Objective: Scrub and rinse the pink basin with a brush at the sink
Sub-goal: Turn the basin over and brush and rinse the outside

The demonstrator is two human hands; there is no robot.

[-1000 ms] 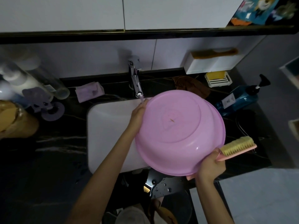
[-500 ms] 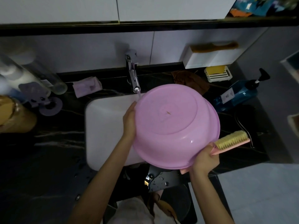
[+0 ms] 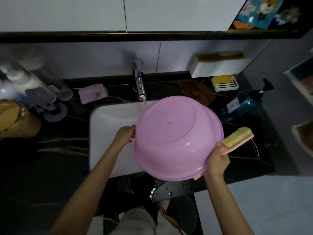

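Left hand [image 3: 124, 136] grips the rim of the pink basin [image 3: 176, 141] — upturned over the sink [image 3: 110, 126], tap [image 3: 139, 85] running — my right hand [image 3: 216, 160] clamps the brush [image 3: 237, 138] to it.

Pink round plastic basin [image 3: 177, 141], tan speck btwn grips. Above right hand [image 3: 217, 160], scrub brush [image 3: 237, 138]: pink back, yellow bristles. White sink [image 3: 110, 126]; stone counter [image 3: 59, 150] black w/ pale veins.

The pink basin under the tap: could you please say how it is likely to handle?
Probably light and stiff: the pink basin shows no sag, gripped only at its rim by the left hand and the right hand, which also holds the brush. Likely slippery: tap water runs onto its glossy wall.
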